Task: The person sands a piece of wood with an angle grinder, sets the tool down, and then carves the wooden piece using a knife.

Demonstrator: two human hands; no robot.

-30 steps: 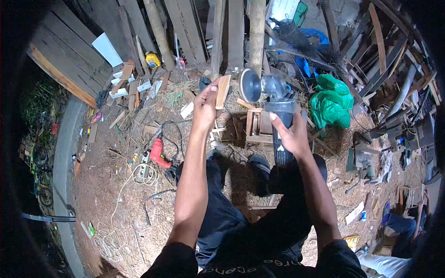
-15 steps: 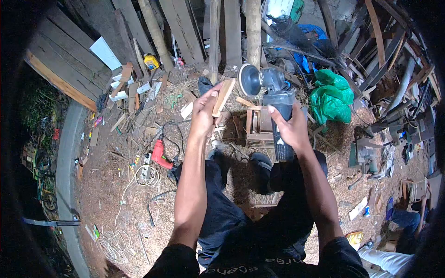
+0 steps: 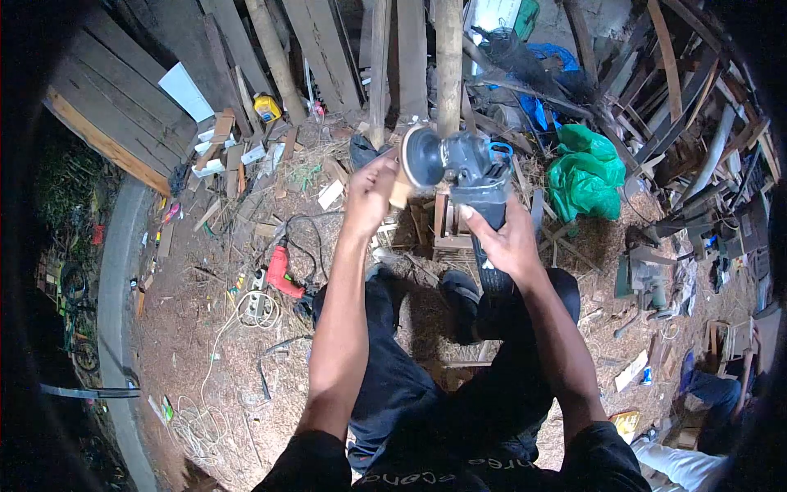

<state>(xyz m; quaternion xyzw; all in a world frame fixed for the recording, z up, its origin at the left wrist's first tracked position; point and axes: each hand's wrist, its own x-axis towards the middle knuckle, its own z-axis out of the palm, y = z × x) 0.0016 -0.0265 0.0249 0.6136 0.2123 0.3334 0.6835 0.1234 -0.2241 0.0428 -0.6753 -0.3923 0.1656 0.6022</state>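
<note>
From the person's head, my single camera looks forward and steeply down, with the left hand (image 3: 370, 193) and right hand (image 3: 510, 239) fairly near, ground (image 3: 176, 328) below and boards (image 3: 324, 57) farther off.

Boards (image 3: 324, 61) upright beyond left grip (image 3: 370, 189); shavings-strewn ground (image 3: 238, 361) below, brightly lit; curb (image 3: 117, 287) far left; wood pile (image 3: 676, 102) right of right grip (image 3: 510, 238).

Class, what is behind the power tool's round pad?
The lower end of a piece of wood in the left hand shows past the round pad; pad and fingers cover most of the rest, so its full shape is hidden.
</note>
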